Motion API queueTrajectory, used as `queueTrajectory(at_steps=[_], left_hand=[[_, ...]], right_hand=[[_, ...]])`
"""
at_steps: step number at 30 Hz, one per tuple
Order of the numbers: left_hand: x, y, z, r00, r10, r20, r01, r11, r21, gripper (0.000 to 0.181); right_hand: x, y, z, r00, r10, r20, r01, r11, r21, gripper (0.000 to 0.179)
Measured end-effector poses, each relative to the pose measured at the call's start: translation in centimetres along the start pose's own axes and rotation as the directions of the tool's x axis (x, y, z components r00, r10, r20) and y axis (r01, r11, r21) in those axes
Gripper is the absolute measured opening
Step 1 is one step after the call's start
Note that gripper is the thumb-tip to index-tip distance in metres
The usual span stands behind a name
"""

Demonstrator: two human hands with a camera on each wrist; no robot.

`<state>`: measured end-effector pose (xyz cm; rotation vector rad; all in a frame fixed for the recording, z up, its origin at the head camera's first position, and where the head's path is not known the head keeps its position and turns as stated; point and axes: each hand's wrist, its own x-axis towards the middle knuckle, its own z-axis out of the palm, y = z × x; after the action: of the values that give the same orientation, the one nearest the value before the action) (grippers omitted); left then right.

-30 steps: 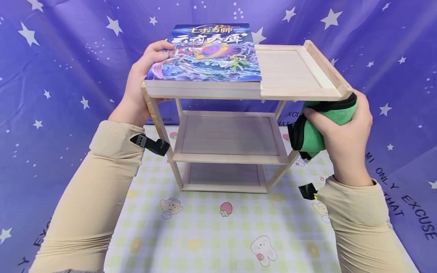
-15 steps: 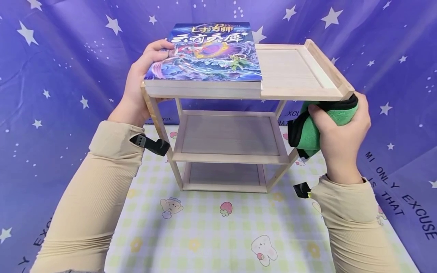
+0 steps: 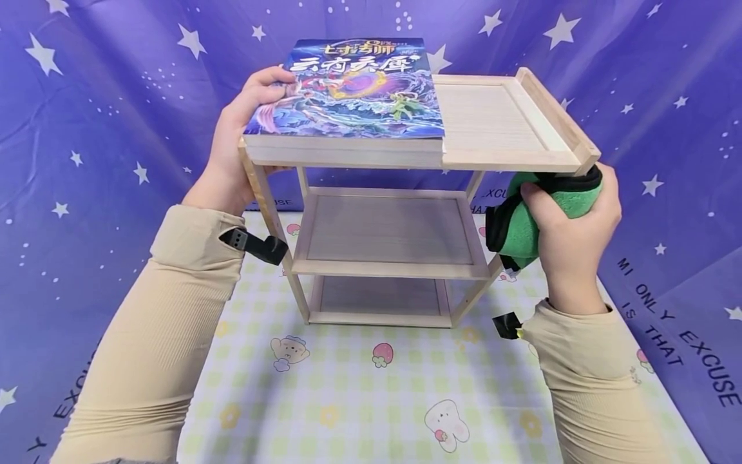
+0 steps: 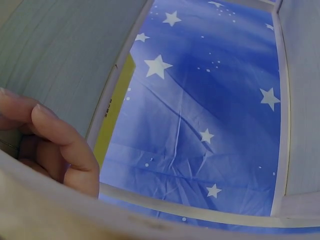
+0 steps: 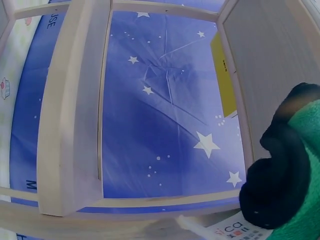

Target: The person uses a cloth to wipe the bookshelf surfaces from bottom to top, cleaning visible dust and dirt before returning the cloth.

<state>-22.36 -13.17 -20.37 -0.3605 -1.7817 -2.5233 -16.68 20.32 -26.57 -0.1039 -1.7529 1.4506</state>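
A small three-tier wooden shelf (image 3: 487, 116) stands before me in the head view. A thick blue illustrated book (image 3: 353, 96) lies on the left part of its top tier. My left hand (image 3: 232, 142) grips the shelf's upper left end, its upper fingers at the book's left edge. In the left wrist view, curled fingers (image 4: 67, 137) show beneath the top board. My right hand (image 3: 580, 235) holds a folded green cloth (image 3: 522, 238) with black edging against the underside of the top tier's right end. A white printed tag (image 5: 237, 227) hangs from the cloth in the right wrist view.
The shelf's middle tier (image 3: 388, 229) and bottom tier (image 3: 382, 296) lie below. Under it spreads a checked tablecloth (image 3: 348, 393) with cartoon prints. A purple star-patterned curtain (image 3: 116, 96) closes off the back and sides. Past the top board's edge, a yellow panel (image 4: 116, 112) shows.
My right hand and forearm have shifted a little to the left, with the green cloth still held under the top tier's end. The left hand, book and shelf stay practically in place.
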Motion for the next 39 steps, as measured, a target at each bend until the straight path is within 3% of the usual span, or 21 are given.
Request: queueTrajectory(at_steps=[19,39], left_hand=[[0.1,0.0,0.1,1.000,0.005,-0.010,-0.005,1.000,-0.015,0.018],[0.0,0.0,0.0,1.000,-0.005,-0.007,0.005,1.000,0.009,0.019]], right_hand=[[-0.5,0.5,0.2,0.999,0.019,-0.041,-0.019,1.000,-0.006,0.037],[-0.8,1.0,-0.2,0.999,0.046,0.026,-0.046,0.999,-0.008,0.045]])
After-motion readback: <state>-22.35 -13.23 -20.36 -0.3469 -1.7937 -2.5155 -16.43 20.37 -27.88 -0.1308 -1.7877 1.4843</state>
